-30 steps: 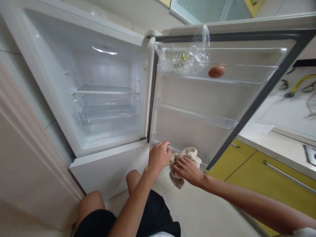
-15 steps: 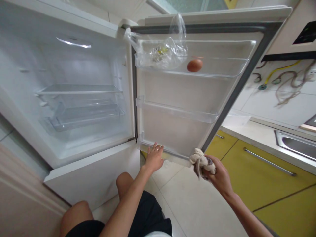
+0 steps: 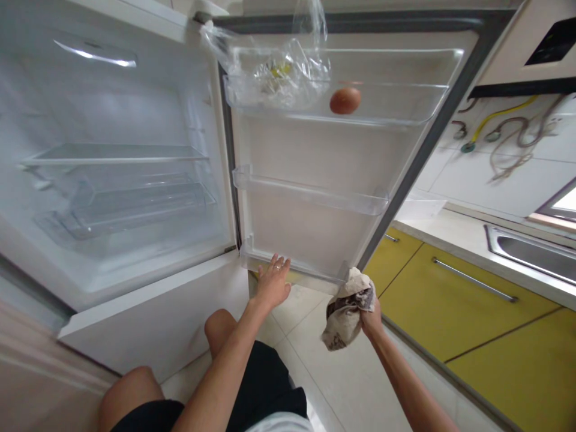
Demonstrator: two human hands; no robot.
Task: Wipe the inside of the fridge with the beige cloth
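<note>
My left hand [image 3: 273,283], a ring on one finger, rests with its fingers stretched over the front edge of the lowest clear door bin [image 3: 310,268]. At the outer bottom corner of the open fridge door [image 3: 306,150], my right hand [image 3: 371,315] is closed on a bunched beige cloth [image 3: 344,315] with dark markings. The cloth hangs down in front of the bin's right end and hides that corner. On the top door shelf [image 3: 387,114] are a brown egg [image 3: 345,101] and a crumpled clear plastic bag [image 3: 288,75] with something yellowish inside.
The fridge compartment [image 3: 121,120] stands open at left, with a glass shelf [image 3: 117,153] and a tilted clear drawer [image 3: 139,207]. Yellow cabinets [image 3: 468,300], a counter and a steel sink [image 3: 535,252] are at right. My knees [image 3: 220,327] are close to the fridge's lower front.
My right hand has moved slightly left and down, and the cloth has fallen more open, hanging lower. My left hand stays on the bin. The view has shifted a little.
</note>
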